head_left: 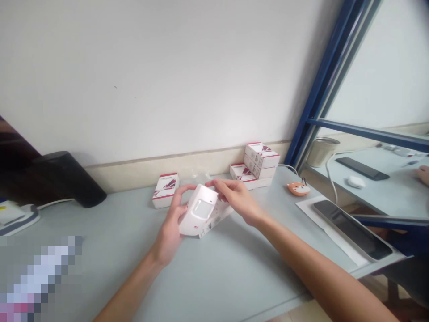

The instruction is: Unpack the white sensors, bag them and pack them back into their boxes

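Observation:
My left hand (170, 228) is wrapped round a white motion sensor (201, 208) with a pale window on its front, tilted above the desk. A white printed box (217, 217) is right behind and beside the sensor, mostly covered by it and by my hands. My right hand (236, 199) is closed, its thumb and fingers pinched at the upper end of this box, by the sensor's top edge. The fingertips are partly hidden.
One white and red box (165, 190) stands behind my left hand; several similar boxes (261, 158) are stacked by the wall. To the right are an orange animal-shaped case (298, 188) and a phone (351, 228) on white paper (330, 232). A black cylinder (72, 179) leans at left. A blue-framed glass partition (318, 89) borders the desk.

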A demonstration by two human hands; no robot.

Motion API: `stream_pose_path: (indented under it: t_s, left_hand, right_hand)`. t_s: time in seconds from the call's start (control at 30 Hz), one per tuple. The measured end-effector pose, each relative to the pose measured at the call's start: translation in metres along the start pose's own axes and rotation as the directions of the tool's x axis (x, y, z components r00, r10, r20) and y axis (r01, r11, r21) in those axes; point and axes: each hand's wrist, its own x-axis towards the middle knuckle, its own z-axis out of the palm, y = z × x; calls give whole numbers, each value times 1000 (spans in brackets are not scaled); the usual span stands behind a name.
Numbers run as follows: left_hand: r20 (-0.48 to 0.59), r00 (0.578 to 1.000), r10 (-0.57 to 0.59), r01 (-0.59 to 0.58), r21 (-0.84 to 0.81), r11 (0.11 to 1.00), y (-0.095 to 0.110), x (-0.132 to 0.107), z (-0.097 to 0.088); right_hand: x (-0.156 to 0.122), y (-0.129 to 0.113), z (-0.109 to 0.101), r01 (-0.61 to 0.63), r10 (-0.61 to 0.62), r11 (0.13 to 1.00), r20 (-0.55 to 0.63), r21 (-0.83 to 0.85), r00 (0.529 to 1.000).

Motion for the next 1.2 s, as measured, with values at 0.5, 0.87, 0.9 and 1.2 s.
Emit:
stream_pose_path:
  t_s: [0.5,0.87,0.9,1.2]
  left_hand:
    - [293,931,-218,269,-147,952,19,-6,-1]
    - [391,871,-298,350,-67,934,28,4,-25]
    - [361,884,-297,328,-27,944,30,4,-26]
    - [264,928,-263,288,-58,956,30,9,-36]
  right_hand:
    - [28,1,-61,185,-92,956,-365,228,926]
    - [36,2,-89,304,-130,909,-497,286,858]
    - [37,4,-88,298,-122,912,-508,281,853]
    - [42,12,-86,234,-64,937,-533,258,843]
